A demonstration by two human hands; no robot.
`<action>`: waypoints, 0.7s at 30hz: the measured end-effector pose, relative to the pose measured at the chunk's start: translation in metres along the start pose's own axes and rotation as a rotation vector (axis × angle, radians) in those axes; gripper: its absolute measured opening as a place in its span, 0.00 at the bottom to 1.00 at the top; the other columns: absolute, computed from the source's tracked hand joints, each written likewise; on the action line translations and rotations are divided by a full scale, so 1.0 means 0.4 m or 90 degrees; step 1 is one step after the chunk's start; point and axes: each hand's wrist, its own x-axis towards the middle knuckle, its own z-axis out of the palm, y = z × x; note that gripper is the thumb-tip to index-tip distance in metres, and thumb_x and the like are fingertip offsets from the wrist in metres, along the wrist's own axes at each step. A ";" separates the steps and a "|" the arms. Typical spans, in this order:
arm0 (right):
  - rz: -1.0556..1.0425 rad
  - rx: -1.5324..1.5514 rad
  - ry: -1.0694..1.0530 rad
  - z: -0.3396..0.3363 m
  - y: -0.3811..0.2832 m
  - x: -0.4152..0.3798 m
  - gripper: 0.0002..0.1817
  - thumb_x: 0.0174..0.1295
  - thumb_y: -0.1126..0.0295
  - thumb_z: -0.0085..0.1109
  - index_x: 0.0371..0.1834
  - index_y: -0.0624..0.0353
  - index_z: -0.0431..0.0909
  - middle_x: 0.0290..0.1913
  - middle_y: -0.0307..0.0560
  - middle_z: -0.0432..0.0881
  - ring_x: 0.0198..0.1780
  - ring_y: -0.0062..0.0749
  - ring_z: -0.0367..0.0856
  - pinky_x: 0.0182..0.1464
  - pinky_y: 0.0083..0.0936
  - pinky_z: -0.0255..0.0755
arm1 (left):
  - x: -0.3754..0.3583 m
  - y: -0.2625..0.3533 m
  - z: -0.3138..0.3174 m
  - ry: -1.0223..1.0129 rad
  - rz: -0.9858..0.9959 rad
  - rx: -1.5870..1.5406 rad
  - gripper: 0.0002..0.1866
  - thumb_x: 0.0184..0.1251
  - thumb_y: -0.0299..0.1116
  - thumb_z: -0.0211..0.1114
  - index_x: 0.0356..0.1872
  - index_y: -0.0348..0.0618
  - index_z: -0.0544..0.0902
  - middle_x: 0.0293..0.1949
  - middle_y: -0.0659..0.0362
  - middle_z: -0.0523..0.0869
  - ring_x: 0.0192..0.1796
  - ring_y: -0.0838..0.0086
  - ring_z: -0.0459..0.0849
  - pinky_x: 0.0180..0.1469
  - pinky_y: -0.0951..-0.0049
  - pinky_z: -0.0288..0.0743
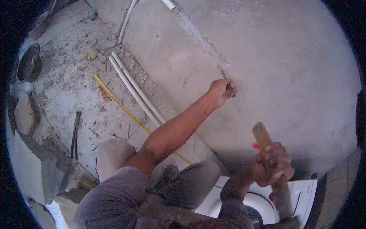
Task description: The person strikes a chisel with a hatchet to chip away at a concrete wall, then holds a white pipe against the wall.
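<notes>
We saw the left hand stretched out and closed around a chisel, its tip set against the grey wall at the lower end of a shallow chased groove that ran up and left. The right hand was clamped on the wooden handle of a hammer, held back near the body, below and right of the chisel, handle tilted up-left toward it. Between the two hands the wall was bare. White pipes and a yellow tape measure lay on the rubble-strewn floor to the left, well apart.
</notes>
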 end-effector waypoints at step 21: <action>0.501 -0.401 -0.172 -0.039 0.338 -0.333 0.15 0.50 0.67 0.51 0.41 0.61 0.65 0.37 0.47 0.69 0.39 0.35 0.66 0.40 0.26 0.61 | -0.012 -0.025 -0.026 -0.030 -0.049 -0.053 0.08 0.60 0.33 0.44 0.29 0.40 0.68 0.17 0.64 0.68 0.21 0.76 0.68 0.23 0.77 0.64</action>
